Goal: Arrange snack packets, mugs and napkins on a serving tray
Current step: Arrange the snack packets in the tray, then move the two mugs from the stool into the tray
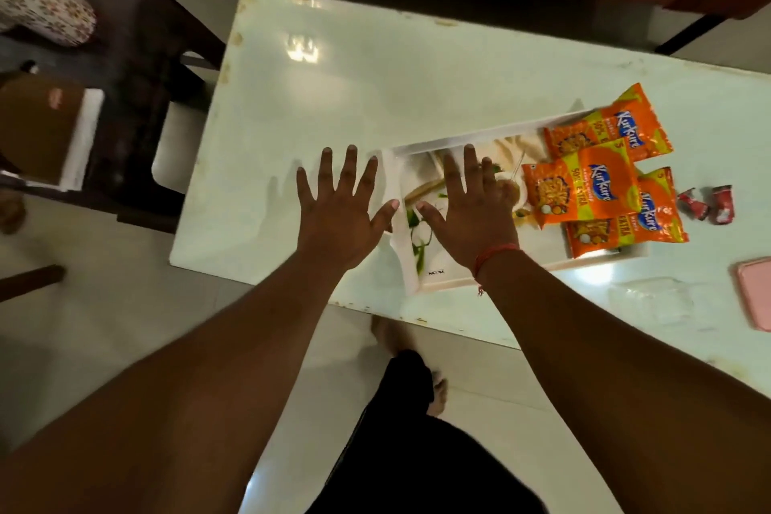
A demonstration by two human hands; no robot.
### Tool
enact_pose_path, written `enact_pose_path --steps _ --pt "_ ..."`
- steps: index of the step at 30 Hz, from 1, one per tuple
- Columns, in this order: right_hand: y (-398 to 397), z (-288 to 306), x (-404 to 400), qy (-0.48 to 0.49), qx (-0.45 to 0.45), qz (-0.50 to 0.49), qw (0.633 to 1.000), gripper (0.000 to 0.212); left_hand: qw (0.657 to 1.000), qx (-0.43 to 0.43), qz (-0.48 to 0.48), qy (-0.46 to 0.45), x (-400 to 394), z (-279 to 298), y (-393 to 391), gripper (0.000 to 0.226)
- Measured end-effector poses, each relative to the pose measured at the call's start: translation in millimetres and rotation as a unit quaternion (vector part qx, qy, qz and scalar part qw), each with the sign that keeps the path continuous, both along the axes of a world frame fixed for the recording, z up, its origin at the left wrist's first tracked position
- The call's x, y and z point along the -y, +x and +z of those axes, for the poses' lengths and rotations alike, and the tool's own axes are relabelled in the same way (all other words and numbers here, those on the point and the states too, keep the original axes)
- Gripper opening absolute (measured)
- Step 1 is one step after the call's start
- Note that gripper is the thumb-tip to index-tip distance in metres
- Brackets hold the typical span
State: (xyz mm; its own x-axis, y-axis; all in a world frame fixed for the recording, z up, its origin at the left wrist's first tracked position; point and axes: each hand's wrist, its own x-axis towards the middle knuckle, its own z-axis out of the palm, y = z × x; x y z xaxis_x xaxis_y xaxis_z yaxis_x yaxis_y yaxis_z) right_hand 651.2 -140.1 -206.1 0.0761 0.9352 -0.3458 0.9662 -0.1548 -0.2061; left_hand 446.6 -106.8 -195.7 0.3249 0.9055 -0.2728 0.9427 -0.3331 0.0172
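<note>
**Snacks are on the tray, mugs and napkins are still to come**

Nearest to the person, both arms are reaching out over the front edge of the pale, shiny, long table (333, 96). The left hand (340, 207) is spreading its fingers wide and flat, holding nothing, and is hovering just past the left end of the white picture-printed serving tray (438, 278). The right hand (471, 207) is also spreading wide with nothing in it, and is lying over the left part of the tray. I cannot tell whether it is touching the tray or floating above it.

On the right part of the tray, three orange crinkly snack packets (584, 184) are lying flat and overlapping each other. One more packet at the back is sticking out over the tray's far rim.

Just past the right end of the tray, two small crumpled red wrappers (705, 204) are sitting on the table. Further right of the tray, a pink flat lid-like thing (755, 292) is peeking in at the edge.

No mugs or napkins are showing anywhere here. So the snack step looks about done, and the left part of the tray is waiting to be filled. Next, the person will probably need to find the mugs and napkins and set them there.
</note>
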Motion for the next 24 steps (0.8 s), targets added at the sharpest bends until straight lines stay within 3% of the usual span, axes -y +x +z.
enact_pose_path --steps 13,24 --pt "-57.0 18.5 11.4 -0.003 -0.008 -0.029 1.000 0.083 1.000 0.002 0.015 0.006 3.4 22.7 -52.4 0.078" --pt "-213.9 39.7 -110.1 0.067 -0.018 0.000 0.998 0.080 0.996 -0.001 -0.068 0.056 -130.1 51.8 -197.3 0.082"
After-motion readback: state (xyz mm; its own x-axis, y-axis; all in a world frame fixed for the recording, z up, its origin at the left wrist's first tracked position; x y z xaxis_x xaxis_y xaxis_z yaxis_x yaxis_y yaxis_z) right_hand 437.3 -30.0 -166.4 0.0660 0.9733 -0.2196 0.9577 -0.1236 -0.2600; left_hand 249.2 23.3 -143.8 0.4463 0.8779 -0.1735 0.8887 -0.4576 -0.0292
